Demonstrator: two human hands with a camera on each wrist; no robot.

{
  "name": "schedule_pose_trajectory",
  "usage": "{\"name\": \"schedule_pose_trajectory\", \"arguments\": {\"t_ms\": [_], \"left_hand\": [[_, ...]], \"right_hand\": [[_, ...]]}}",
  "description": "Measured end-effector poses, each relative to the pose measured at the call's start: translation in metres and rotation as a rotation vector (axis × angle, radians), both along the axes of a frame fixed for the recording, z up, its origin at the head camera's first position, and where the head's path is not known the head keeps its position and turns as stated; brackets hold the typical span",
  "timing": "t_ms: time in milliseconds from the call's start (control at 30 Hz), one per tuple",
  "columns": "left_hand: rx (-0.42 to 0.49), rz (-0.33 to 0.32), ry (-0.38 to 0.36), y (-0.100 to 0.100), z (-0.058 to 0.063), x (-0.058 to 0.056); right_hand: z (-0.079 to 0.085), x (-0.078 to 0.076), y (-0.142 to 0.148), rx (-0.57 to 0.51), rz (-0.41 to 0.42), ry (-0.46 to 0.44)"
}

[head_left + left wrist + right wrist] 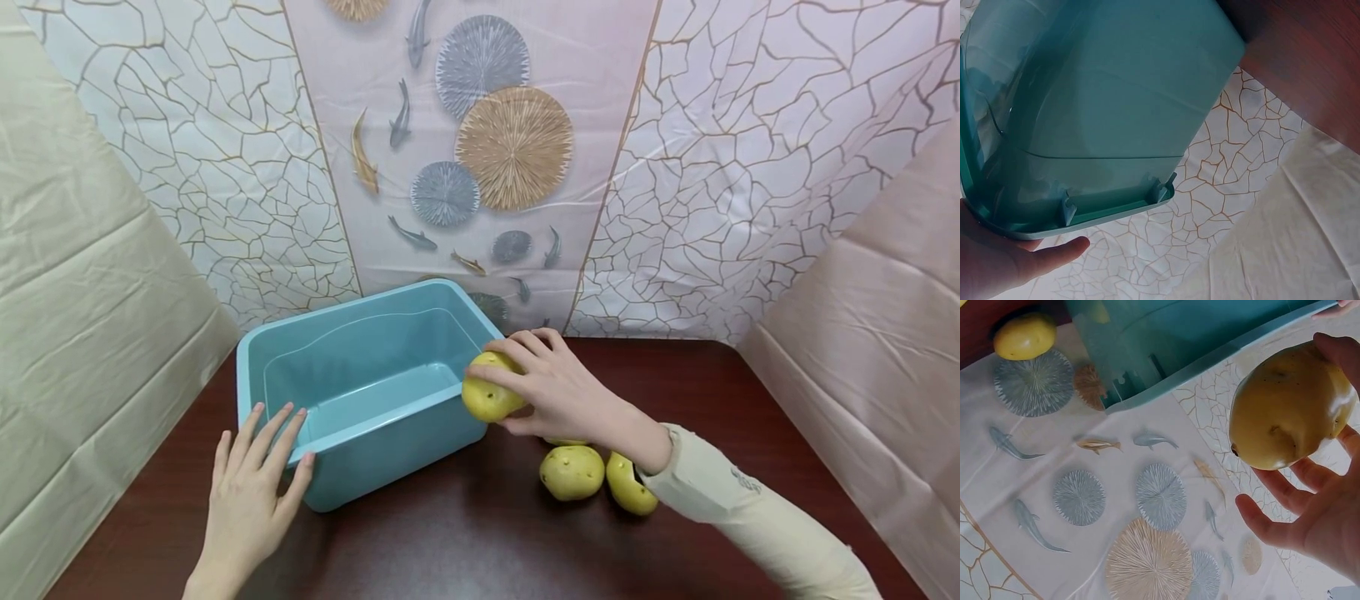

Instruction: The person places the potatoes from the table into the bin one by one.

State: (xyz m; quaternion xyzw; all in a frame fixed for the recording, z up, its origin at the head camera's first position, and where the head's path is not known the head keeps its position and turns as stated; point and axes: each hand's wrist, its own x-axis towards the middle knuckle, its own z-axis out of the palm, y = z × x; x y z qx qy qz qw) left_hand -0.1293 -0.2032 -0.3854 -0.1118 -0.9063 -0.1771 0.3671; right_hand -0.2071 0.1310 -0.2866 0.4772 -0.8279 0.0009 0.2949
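Observation:
My right hand [551, 387] grips a yellow potato [489, 398] at the right end of a blue plastic bin [390, 429], level with its rim. In the right wrist view, the thumb and fingers hold the potato [1288, 409] from the sides. My left hand [251, 483] lies at the bin's near left corner, its fingers straight over the rim and the thumb outside. Seen from the left wrist, that hand [997, 262] is right at the rim of the bin [1122, 106]. Inside, the visible floor of the bin is bare.
On the dark red table [450, 542], right of the bin, lie a whole potato [572, 472] and another potato [630, 487] partly behind the right forearm. A further potato [564, 441] is mostly hidden under the hand. Patterned cloth [517, 150] hangs at the back.

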Motion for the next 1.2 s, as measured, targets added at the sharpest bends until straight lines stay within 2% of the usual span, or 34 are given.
{"name": "schedule_pose_trajectory", "arguments": {"t_ms": [667,1200], "left_hand": [[0.013,-0.011,0.005,0.001,-0.001,0.0],[0.014,-0.012,-0.007,0.0,0.0,0.0]], "right_hand": [[0.007,-0.015,-0.017,-0.046,0.009,-0.03],[0.009,-0.025,-0.028,-0.023,-0.023,-0.065]]}}
